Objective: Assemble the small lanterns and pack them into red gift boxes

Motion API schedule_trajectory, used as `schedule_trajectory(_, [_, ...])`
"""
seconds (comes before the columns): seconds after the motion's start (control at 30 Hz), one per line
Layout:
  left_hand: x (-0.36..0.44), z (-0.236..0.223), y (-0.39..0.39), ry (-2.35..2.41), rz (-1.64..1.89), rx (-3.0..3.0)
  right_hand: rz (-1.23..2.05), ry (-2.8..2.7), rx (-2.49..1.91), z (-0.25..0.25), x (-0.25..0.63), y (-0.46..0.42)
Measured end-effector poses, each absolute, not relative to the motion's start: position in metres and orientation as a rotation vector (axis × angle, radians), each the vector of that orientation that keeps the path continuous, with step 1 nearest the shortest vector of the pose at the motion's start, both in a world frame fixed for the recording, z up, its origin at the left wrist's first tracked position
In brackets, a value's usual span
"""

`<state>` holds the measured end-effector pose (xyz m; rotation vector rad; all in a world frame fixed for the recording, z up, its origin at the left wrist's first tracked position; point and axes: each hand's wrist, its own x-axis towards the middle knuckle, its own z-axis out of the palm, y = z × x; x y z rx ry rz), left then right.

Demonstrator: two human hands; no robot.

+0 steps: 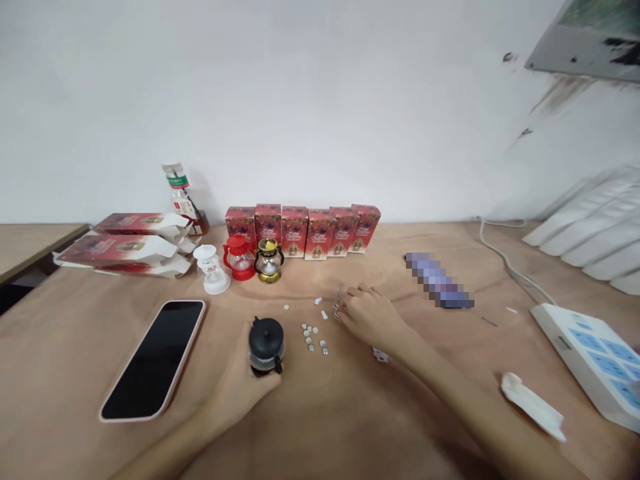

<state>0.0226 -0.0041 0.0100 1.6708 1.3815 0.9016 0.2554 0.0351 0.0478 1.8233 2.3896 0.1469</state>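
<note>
Across the tan bench (pixel 350 427), the biggest thing is a black-screened phone (pixel 156 357) in a pink case, lying flat at the left; behind it sits a stack of flattened red cartons (pixel 125 250), and at the far right a white power strip (pixel 590 357) with blue switches, its cable (pixel 500 257) trailing back toward the wall; a row of six red boxes (pixel 303 231) stands upright along the wall, printed with a lantern picture, the lettering too small to read; a clear bottle (pixel 181 197) with a green and red label leans behind the cartons, its writing also unreadable; a blurred purple strip (pixel 439 280) lies right of centre, and a crumpled white wrapper (pixel 533 405) near the right forearm; in front of the boxes stand three small lanterns, one white (pixel 213 270), one red (pixel 239 257), one gold (pixel 269 260); the left hand (pixel 240 390) is closed around the base of a black lantern (pixel 267 345), upright near the middle of the bench; the right hand (pixel 373 317) is curled knuckles-up, its fingertips pinching a thin wire piece (pixel 339 303); between the hands lies a scatter of small button cells (pixel 314 338), with two more white bits (pixel 320 307) just beyond them, nothing blocking either hand.
</note>
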Motion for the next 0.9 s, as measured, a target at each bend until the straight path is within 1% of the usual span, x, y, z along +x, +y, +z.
schedule_trajectory(0.17, [0.024, 0.016, -0.005, 1.396, 0.905, 1.727, 0.161, 2.332, 1.772, 0.048, 0.249, 0.031])
schedule_trajectory(0.43, [0.024, 0.014, -0.004, 1.349, 0.888, 1.660, 0.129, 2.361, 1.729, 0.053, 0.247, 0.022])
schedule_trajectory(0.6, [0.025, 0.016, -0.004, 1.359, 0.938, 1.683, 0.221, 2.413, 1.662, 0.047, 0.243, 0.016])
schedule_trajectory(0.7, [0.024, 0.014, -0.003, 1.374, 0.942, 1.681, 0.253, 2.411, 1.687, 0.044, 0.238, 0.017])
schedule_trajectory(0.9, [0.020, 0.014, 0.000, 1.365, 0.948, 1.707, 0.210, 2.421, 1.756, 0.045, 0.231, 0.021])
